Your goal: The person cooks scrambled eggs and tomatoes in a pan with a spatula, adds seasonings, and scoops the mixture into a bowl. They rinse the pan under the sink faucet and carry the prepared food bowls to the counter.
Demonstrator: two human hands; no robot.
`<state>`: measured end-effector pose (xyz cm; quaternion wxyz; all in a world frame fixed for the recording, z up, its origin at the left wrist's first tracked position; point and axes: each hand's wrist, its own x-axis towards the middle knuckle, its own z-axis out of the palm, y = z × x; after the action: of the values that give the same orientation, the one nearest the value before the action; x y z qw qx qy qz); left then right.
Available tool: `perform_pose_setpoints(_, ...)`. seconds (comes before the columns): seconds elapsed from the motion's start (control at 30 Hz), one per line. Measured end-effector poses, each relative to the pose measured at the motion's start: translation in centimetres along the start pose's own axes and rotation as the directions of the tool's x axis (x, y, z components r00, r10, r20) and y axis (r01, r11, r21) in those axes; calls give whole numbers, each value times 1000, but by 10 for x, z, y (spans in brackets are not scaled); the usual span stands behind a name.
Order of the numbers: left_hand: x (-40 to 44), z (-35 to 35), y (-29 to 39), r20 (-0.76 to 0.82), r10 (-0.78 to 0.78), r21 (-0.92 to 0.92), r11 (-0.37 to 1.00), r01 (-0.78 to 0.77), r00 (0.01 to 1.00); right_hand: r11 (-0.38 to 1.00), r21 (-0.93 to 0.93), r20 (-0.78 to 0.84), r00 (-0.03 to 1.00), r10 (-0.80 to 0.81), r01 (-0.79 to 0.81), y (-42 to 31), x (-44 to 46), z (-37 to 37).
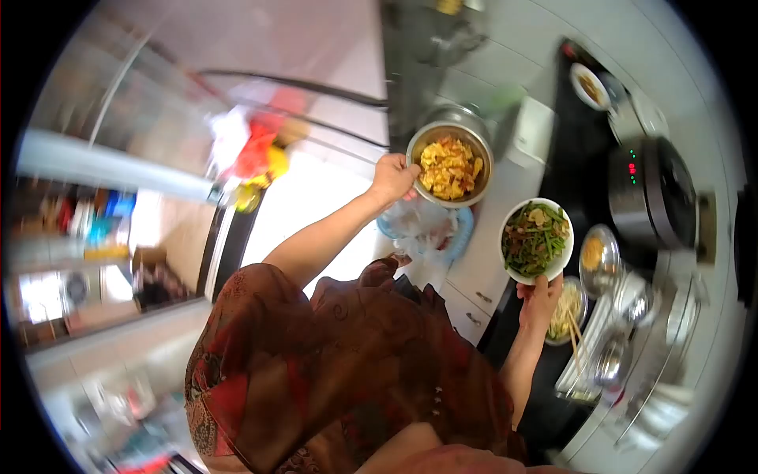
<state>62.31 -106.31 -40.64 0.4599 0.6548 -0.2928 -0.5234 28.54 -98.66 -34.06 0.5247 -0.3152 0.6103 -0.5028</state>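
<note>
My left hand [393, 177] grips the rim of a round metal bowl [414, 186] holding yellow, egg-like pieces [450, 167] with reddish bits. My right hand [540, 295] is closed on the near edge of a white bowl [506, 265], which is filled with cut green vegetables [537, 241] and browned pieces. Both bowls are held up in front of me, apart from each other. Close by my right hand, a dish of pale shredded food [560, 312] sits on the black counter, with chopsticks [575, 340] lying across it.
A dark rice cooker [641, 189] with lit red digits stands on the black countertop [580, 170]. Metal bowls [600, 259] and a dish rack [667, 371] line the right side. A blue basin with plastic bags [458, 245] is below my left hand. An open doorway lies left.
</note>
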Motion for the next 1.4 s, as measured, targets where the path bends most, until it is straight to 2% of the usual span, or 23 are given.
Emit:
perform_pose_setpoints(0.07,-46,-33,-7,-145,20,-5,1000,-22,989,1000,17,184,983,-18,15,-2,0,7)
perform_pose_setpoints(0.13,-89,-76,-7,-238,-51,18,998,56,970,1000,3,335,942,9,-10,-6,-5,30)
perform_pose_setpoints(0.23,-139,-131,-19,-374,-115,-35,993,110,920,997,-54,410,909,75,-58,0,-21,61)
perform_pose_setpoints(0.37,-194,-194,-42,-503,-117,-138,989,54,857,997,-72,572,818,63,-27,17,-47,103)
perform_pose_setpoints(0.57,-255,-289,-74,-614,-164,-260,965,-2,772,982,-184,675,732,94,44,33,-113,192)
perform_pose_setpoints(0.7,-309,-360,-104,-674,-123,-275,957,-93,729,961,-266,749,643,159,72,49,-179,260)
perform_pose_setpoints(0.77,-331,-422,-101,-704,-111,-247,964,-96,701,954,-299,770,598,222,31,60,-217,319)
perform_pose_setpoints(0.8,-342,-444,-113,-734,-105,-272,951,-149,671,954,-297,784,578,227,28,66,-237,341)
perform_pose_setpoints(0.9,-387,-505,-124,-806,-102,-178,981,-74,583,920,-392,808,472,352,-14,83,-291,395)
perform_pose_setpoints(0.97,-413,-536,-130,-828,-124,-193,979,-70,546,918,-395,837,401,371,-25,89,-327,427)
perform_pose_setpoints(1.03,-434,-559,-133,-858,-112,-178,980,-87,501,915,-404,839,388,380,-24,95,-350,454)
perform_pose_setpoints(1.13,-457,-585,-142,-894,-120,-170,982,-80,431,914,-405,878,271,394,-17,103,-370,483)
perform_pose_setpoints(1.3,-465,-598,-140,-890,-143,-201,975,-92,433,934,-356,885,310,346,-27,106,-380,492)
perform_pose_setpoints(1.4,-449,-604,-144,-853,-116,-187,978,-90,509,937,-348,861,385,333,-32,108,-373,477)
